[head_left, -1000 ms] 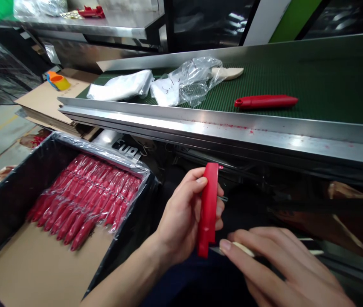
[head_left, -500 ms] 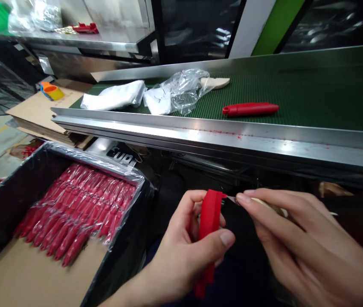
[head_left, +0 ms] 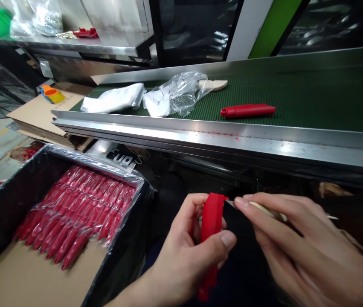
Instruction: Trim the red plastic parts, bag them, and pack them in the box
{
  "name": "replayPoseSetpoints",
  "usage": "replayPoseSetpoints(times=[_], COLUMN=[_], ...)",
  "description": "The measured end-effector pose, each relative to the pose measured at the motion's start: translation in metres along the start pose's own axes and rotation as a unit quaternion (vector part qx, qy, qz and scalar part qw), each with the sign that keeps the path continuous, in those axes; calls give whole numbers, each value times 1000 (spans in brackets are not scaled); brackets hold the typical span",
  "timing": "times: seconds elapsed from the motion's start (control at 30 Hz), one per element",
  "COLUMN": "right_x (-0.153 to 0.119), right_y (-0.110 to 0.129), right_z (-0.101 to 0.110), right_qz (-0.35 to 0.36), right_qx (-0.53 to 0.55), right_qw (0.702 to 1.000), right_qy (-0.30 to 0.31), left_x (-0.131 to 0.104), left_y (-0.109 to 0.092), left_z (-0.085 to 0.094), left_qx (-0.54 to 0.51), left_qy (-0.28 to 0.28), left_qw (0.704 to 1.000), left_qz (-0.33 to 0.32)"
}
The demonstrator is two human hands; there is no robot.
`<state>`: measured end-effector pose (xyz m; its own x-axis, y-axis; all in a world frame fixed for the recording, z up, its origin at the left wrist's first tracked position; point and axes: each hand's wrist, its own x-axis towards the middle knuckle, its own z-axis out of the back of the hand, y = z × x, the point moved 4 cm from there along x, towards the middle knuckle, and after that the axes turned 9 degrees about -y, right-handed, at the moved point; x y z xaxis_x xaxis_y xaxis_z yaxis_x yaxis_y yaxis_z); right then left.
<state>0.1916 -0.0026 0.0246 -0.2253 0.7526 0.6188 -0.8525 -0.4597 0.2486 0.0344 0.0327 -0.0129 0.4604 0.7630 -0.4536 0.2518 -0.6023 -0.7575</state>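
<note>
My left hand (head_left: 187, 251) is closed around a red plastic handle-like part (head_left: 211, 217), held upright with its top end showing above the fingers. My right hand (head_left: 299, 238) is closed on a knife (head_left: 266, 210) with a pale handle, its short blade pointing left. The blade tip is at the upper right edge of the red part, beside a small red sliver there. Whether the blade touches the part I cannot make out. Another red part (head_left: 248, 111) lies on the green conveyor belt (head_left: 312, 94) beyond my hands.
To the left stands a box (head_left: 114, 256) lined with dark plastic, holding rows of bagged red parts (head_left: 75, 209). White packets (head_left: 114, 98) and a clear bag (head_left: 187, 91) lie on the belt. A tape roll (head_left: 52, 94) sits on stacked cardboard (head_left: 27, 111). The conveyor's metal edge (head_left: 184, 133) runs across.
Both hands sit slightly lower in view, and the knife still points at the red part's upper edge. The view has shifted slightly. Both grips are unchanged.
</note>
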Motion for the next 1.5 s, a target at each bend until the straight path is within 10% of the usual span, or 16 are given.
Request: replayPoseSetpoints(times=[0.37, 1.5], right_x=[2, -11], right_y=[-11, 1], right_z=[4, -5], right_qz=[-79, -108], right_qx=[-22, 49], right_qw=[990, 989], right_qy=[-113, -91], left_x=[-2, -9], left_y=[5, 20], left_z=[-1, -9], left_qx=[-111, -213], left_qy=[77, 152], left_qw=[991, 964], left_qz=[7, 42])
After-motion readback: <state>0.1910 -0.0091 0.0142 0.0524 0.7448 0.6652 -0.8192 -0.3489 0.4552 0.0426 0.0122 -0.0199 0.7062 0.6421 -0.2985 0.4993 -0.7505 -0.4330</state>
